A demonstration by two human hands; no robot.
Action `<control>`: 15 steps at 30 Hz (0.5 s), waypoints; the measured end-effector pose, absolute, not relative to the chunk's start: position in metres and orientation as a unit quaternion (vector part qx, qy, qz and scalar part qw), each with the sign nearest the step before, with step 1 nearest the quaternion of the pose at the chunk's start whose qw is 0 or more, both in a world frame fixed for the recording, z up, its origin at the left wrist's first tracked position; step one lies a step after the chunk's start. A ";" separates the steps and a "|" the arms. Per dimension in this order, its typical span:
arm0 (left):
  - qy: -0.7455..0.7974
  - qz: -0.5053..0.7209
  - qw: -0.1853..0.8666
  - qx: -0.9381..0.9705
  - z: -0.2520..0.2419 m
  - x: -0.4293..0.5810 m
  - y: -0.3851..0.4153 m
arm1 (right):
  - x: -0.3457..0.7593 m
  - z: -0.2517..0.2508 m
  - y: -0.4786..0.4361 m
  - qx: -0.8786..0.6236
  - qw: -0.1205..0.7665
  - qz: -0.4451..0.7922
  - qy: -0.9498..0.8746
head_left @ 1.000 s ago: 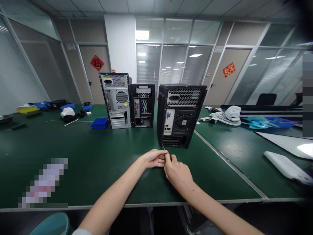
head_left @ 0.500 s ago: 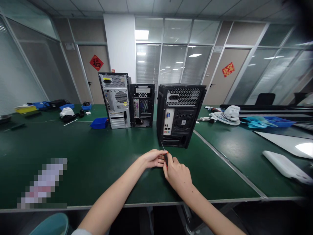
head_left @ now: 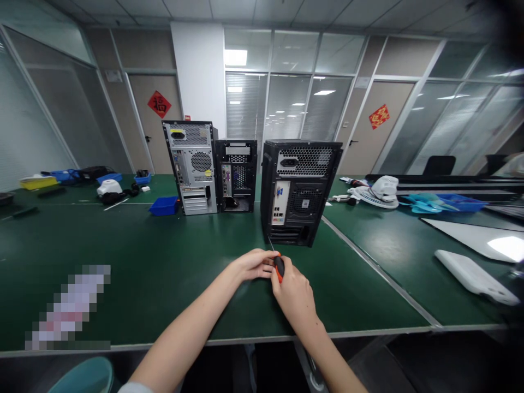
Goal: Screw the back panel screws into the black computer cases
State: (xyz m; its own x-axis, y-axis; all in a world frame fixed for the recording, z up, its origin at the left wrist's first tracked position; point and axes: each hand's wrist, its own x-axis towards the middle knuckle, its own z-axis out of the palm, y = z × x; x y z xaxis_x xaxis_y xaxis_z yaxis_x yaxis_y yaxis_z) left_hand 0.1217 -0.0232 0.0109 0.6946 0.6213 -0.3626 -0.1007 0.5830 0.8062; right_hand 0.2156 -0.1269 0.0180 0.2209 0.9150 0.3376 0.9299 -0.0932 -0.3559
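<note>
My right hand [head_left: 293, 289] is wrapped round the black and orange handle of a screwdriver [head_left: 279, 267]. Its thin shaft points up and away, with the tip at the lower left corner of the back of a black computer case [head_left: 266, 191]. Whether the tip sits in a screw is too small to tell. With thumb and fingers, my left hand [head_left: 254, 264] pinches the front end of the screwdriver, where handle and shaft meet. The case stands upright on the green table [head_left: 184, 289], its rear panel turned towards me.
Left of this case stand a grey computer tower [head_left: 191, 169] and a smaller black one [head_left: 245, 204]. A blue tray [head_left: 164, 206] lies beside them. To the right are a white fan [head_left: 385, 188], light-blue gloves [head_left: 423, 203] and a white oblong object [head_left: 475, 277].
My right hand has turned about the screwdriver handle, and more of the handle shows now. My left hand keeps its hold at the front. The view has shifted slightly.
</note>
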 end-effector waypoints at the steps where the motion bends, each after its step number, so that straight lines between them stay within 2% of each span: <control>1: 0.325 0.217 0.828 0.403 0.011 0.122 -0.023 | 0.216 0.017 -0.127 -0.735 0.271 -0.004 -0.621; 15: 0.367 0.204 0.785 0.456 0.014 0.124 -0.026 | 0.221 -0.006 -0.126 -0.668 0.501 0.235 -0.498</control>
State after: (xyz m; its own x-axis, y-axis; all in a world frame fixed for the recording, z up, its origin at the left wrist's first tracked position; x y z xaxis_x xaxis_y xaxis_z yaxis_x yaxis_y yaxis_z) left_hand 0.1237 -0.0263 0.0136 0.6469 0.6551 -0.3904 0.0145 0.5012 0.8652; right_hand 0.2214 -0.1260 -0.0061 0.3933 0.9005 0.1854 0.4307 -0.0023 -0.9025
